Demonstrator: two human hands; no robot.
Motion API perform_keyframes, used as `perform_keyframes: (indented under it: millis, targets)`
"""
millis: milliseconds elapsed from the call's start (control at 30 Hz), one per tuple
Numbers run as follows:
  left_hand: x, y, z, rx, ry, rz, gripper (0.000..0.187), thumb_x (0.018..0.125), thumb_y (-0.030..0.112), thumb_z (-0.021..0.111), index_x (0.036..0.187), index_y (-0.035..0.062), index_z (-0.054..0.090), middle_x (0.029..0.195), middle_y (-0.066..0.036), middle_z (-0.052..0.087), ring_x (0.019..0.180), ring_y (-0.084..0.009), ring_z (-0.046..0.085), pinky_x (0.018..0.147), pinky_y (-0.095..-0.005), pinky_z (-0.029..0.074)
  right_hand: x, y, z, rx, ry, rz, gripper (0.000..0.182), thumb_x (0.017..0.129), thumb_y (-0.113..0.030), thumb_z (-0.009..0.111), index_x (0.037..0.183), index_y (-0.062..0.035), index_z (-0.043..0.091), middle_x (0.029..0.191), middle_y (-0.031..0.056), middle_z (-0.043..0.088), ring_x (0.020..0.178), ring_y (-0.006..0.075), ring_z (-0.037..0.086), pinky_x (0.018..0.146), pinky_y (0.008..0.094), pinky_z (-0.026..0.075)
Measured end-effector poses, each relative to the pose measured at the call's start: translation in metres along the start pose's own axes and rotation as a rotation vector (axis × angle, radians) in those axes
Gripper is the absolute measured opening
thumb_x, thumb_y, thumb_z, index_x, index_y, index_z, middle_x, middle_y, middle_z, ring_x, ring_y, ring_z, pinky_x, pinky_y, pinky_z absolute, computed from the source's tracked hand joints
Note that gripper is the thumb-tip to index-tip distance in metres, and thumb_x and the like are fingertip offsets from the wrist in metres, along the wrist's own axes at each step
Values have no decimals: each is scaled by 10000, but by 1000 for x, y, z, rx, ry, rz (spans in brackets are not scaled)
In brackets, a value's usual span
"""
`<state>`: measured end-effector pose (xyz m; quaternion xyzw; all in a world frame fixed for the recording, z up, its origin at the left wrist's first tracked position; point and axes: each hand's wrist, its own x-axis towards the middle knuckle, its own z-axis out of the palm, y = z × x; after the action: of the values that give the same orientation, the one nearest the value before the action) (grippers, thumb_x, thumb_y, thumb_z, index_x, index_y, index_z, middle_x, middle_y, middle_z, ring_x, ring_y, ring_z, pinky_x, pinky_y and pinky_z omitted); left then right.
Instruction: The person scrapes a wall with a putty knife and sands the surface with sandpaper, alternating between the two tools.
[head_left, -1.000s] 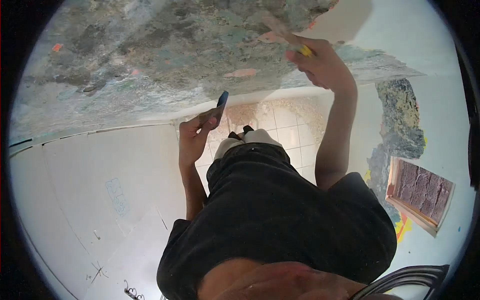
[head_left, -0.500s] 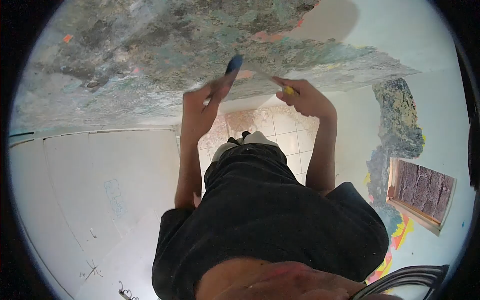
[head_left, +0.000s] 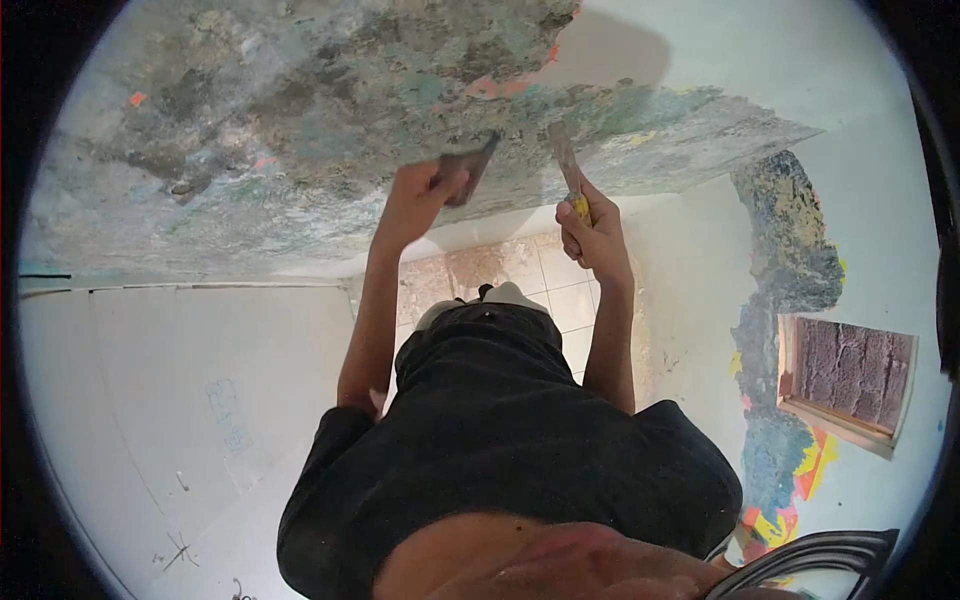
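My left hand [head_left: 415, 202] is closed round a dark, flat tool [head_left: 467, 176] with a bluish edge, which is held up by the rough wall and slightly blurred. To its right, my right hand [head_left: 597, 238] grips the yellow handle of a scraper [head_left: 566, 160]. The scraper's metal blade points up at the patchy grey and green wall [head_left: 330, 130]; whether it touches the surface I cannot tell.
A tiled floor [head_left: 565, 305] with brownish stains lies below my hands. On the right is a small framed opening [head_left: 850, 370] beside peeling paint. Black cables [head_left: 820, 560] hang at the lower right. A white panel [head_left: 200, 400] stands at left.
The scraper has swung more upright as my right hand moved left and down. My left hand has shifted slightly right, and its tool has turned to show a broad, flat face.
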<state>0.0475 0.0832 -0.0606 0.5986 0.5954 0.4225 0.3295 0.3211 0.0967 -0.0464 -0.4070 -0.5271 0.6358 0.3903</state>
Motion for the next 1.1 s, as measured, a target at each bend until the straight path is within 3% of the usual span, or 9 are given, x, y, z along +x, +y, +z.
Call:
perform_keyframes:
  millis: [100,233,300,367,467,567,767,1100]
  targets:
    - [-30,2,-7,-170,-46,-161,274,913,192,663,1048,-46,668,830,-19,668,767,-81,557,709,-270,473,5,1,6,182,3,-81,640,962,-237,606,1494,-54,302,619,-65,413,458,23,382,381,205,336]
    - [-63,22,-19,-358,136,-157,245,910,136,657,1078,-43,664,922,-26,676,864,-96,592,797,-273,481,28,-4,16,335,-24,-239,633,972,-235,588,1495,-54,281,635,-50,444,430,23,370,362,197,324]
    - [-78,5,-28,-395,196,-203,231,911,115,651,1085,-37,662,966,-28,678,889,-104,599,823,-280,482,46,-7,18,311,-9,-362,439,968,-267,594,1302,-49,411,654,-33,451,420,22,373,337,196,308]
    - [-92,-1,-33,-412,253,-189,231,915,108,642,1098,-32,658,985,-32,679,901,-108,606,827,-291,488,61,-15,20,330,-19,-412,333,961,-292,600,1166,-59,481,677,-25,437,398,25,354,316,186,292]
    - [-110,-11,-37,-423,335,-222,215,916,91,635,1092,-32,658,976,-40,683,885,-110,610,819,-286,488,80,-29,26,664,-217,-412,287,970,-312,577,1114,-79,490,680,-30,402,389,32,339,303,176,293]
    - [-118,-7,-34,-551,385,-274,176,905,83,654,1044,-22,676,941,-36,693,863,-91,602,818,-254,467,103,-34,31,978,-350,-321,296,965,-331,576,1165,-128,499,661,-37,380,380,31,331,287,173,269]
    - [-121,-6,-33,-508,406,-313,186,901,77,661,1051,-32,679,972,-38,698,861,-87,604,818,-254,477,124,-40,41,1106,-473,-288,286,974,-356,540,1158,-141,500,671,-32,381,384,32,317,285,170,268]
    - [-114,-4,-30,-514,387,-341,220,896,101,677,1077,-26,681,983,-43,699,888,-98,605,836,-270,463,113,-57,52,1142,-377,-232,234,976,-347,540,1127,-175,494,668,-31,350,375,32,296,278,169,266]
